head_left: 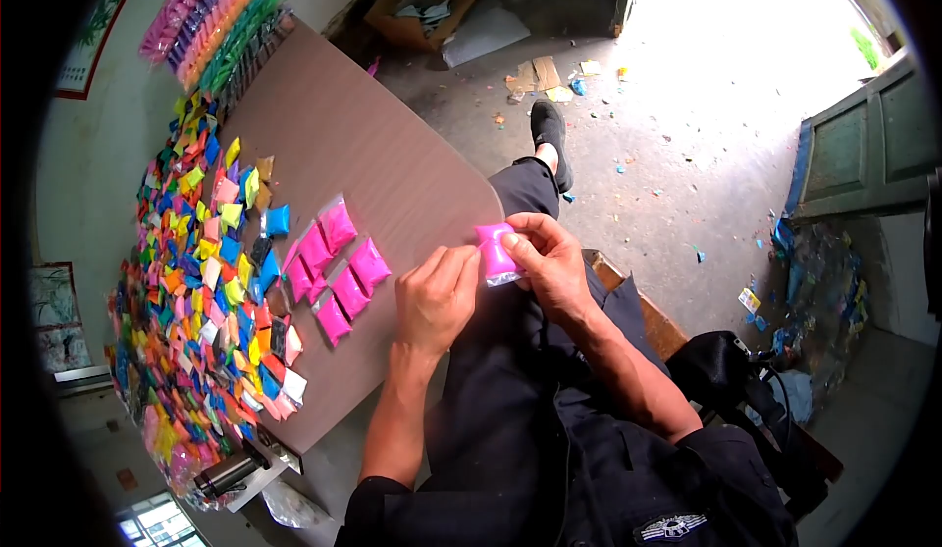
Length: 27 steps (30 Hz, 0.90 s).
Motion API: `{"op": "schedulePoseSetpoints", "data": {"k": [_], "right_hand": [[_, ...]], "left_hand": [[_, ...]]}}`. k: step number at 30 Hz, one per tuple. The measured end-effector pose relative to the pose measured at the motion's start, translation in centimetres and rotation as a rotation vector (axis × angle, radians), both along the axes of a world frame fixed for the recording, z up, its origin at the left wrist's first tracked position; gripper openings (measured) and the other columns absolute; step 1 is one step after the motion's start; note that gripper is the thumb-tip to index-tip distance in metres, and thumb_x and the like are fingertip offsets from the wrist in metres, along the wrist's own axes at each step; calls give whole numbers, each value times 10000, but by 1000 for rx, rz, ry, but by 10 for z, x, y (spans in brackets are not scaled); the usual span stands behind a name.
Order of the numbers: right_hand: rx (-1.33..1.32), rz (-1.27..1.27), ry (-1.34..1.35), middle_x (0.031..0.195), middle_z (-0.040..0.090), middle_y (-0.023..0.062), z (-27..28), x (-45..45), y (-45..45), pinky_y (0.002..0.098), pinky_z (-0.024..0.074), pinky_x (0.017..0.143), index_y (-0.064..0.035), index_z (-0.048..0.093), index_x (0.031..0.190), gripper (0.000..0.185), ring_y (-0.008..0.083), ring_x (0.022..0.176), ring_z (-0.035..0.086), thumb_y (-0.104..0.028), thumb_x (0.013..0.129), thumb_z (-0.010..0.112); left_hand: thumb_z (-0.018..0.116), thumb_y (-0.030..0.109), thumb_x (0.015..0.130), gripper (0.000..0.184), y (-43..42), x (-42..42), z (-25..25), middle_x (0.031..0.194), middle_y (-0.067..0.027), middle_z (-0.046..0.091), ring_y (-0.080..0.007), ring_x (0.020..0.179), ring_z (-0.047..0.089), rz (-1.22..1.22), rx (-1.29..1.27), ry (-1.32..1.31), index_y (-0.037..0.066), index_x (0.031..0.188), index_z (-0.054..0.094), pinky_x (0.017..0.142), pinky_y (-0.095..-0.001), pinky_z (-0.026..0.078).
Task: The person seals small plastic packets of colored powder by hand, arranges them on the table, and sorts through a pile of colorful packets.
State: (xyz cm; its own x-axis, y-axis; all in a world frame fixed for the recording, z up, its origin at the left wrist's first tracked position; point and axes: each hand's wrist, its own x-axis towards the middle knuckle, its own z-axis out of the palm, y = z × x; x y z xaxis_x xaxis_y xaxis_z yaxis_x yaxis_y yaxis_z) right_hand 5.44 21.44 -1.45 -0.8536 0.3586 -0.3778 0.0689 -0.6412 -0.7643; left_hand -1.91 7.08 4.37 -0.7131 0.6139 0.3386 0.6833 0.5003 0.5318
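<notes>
A small clear packet filled with bright pink material (496, 256) is held over my lap, just off the table's rounded corner. My right hand (554, 267) grips its right side, thumb on top and fingers behind. My left hand (437, 297) is closed, with its fingertips pinched at the packet's left edge; what exactly lies between them is hidden. On the table to the left lie several similar pink packets (351, 292) in short rows. A blue packet (279, 220) rests near them.
The brown table (368, 135) carries a large heap of multicoloured packets (211, 272) along its far left side. Bundled colourful bags (211, 17) stand at its top end. A cardboard box (432, 2) and scraps lie on the floor. A dark thermos (231, 470) is at lower left.
</notes>
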Motion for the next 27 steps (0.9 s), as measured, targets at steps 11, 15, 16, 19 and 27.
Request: {"op": "schedulePoseSetpoints", "data": {"k": [11,15,16,19,27], "right_hand": [[-35,-14,43,878,686,-9,-6,-1,-3,177,410,490,-39,642,1194,302,24,637,557,-196,960,749],[-11,9,-7,876,686,-7,-2,-1,2,183,408,495,-34,642,1190,302,28,634,558,-197,960,749],[-10,4,-7,876,686,-7,-1,-1,3,183,408,495,-34,642,1190,302,28,634,558,-197,960,749],[-13,7,-17,873,685,-5,-2,-1,0,186,406,494,-32,643,1189,302,29,633,558,-198,960,748],[-7,8,-6,860,680,-7,-2,-1,2,190,397,488,-37,644,1172,260,28,626,552,-171,968,735]], "left_hand": [[708,41,900,46,2,-4,-2,781,-119,672,-337,671,679,-10,-11,-10,49,912,664,562,-417,524],[708,47,904,45,4,-9,-4,780,-121,669,-340,673,679,9,6,20,50,916,664,561,-420,523],[708,47,904,45,5,-6,-3,780,-121,669,-340,673,679,4,7,20,50,916,664,561,-420,523],[707,47,905,42,2,3,0,781,-121,671,-341,672,679,-24,4,10,48,915,666,562,-420,524],[710,38,900,44,2,-2,-5,776,-129,669,-346,669,678,-18,20,16,46,922,673,566,-416,527]]}}
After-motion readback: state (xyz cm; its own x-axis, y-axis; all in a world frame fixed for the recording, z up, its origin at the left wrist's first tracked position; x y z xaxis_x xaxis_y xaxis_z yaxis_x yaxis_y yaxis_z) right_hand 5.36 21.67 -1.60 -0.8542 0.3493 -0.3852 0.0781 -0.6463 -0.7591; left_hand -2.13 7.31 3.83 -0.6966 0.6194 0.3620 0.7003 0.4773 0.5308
